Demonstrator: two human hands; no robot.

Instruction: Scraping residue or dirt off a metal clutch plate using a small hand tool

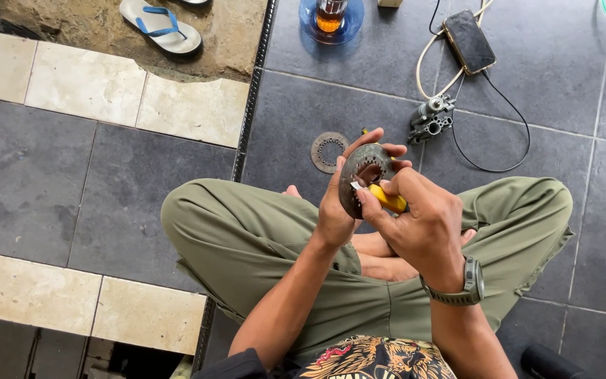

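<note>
Scraping a metal disc over the lap

The left hand [336,210] is gripping the toothed metal disc [363,177] by its rim; the right hand [422,224] is closing around a yellow-handled knife [389,199] against it. The disc looks stiff, fairly heavy, possibly greasy; the rim seems safest.

One screen: smartphone [469,41], dark and unlit, rectangular black slab, face-up on grey floor tile, right of the blue saucer [331,24]. No packages, labels or signs seen.
</note>
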